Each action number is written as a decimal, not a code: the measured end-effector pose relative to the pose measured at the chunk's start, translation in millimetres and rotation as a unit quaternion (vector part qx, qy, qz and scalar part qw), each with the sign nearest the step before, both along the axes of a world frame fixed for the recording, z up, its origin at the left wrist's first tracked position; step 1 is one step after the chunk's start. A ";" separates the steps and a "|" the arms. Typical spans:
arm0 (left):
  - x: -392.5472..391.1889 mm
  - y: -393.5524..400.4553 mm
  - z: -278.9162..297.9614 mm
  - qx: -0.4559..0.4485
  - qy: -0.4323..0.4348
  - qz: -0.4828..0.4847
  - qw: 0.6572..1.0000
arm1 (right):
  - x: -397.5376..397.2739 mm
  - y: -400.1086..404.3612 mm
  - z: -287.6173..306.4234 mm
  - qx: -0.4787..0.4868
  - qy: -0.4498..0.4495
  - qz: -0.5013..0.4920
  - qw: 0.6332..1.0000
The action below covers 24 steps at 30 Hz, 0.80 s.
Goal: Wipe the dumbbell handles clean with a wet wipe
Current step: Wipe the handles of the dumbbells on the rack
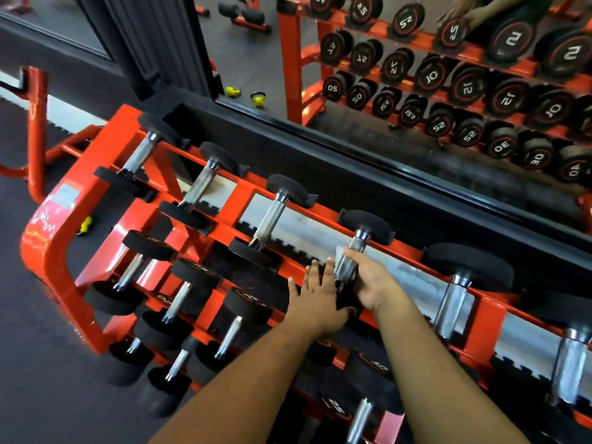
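Two hands work our top-tier dumbbell handle: right hand wraps it through the wet wipe, left hand lies flat and empty beside; the handle's axis runs away toward the mirror.

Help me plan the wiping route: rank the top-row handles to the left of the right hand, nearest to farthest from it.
From the right hand:
1. Third handle, just left.
2. Second handle, farther left.
3. First handle, at the rack's left end.
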<state>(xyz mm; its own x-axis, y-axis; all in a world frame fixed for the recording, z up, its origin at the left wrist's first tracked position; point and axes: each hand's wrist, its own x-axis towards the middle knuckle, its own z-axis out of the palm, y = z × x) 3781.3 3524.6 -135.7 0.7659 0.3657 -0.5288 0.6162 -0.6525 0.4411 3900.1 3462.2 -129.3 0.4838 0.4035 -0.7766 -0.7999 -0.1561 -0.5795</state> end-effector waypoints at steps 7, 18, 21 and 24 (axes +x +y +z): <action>0.4 1.4 -4.4 -0.010 -0.011 0.002 1.000 | -8.8 -18.9 -4.7 -0.023 -0.068 0.035 0.997; -1.6 1.9 -7.0 -0.008 -0.019 -0.002 1.000 | -18.9 -38.9 -4.3 -0.064 -0.251 -0.040 0.965; -2.3 2.2 -7.2 -0.010 -0.024 0.003 1.000 | 1.4 -36.8 4.1 -0.166 -0.564 0.107 0.802; -2.4 2.3 -7.0 -0.017 -0.024 0.008 1.000 | 15.0 -39.3 -10.6 -0.232 -0.707 0.363 0.561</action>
<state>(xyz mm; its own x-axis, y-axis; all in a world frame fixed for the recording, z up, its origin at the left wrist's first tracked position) 3778.9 3527.0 -142.7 0.7850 0.3606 -0.5037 0.6039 -0.6267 0.4926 3915.1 3422.9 -139.8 0.5886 0.8051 0.0728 0.7790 -0.5408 -0.3172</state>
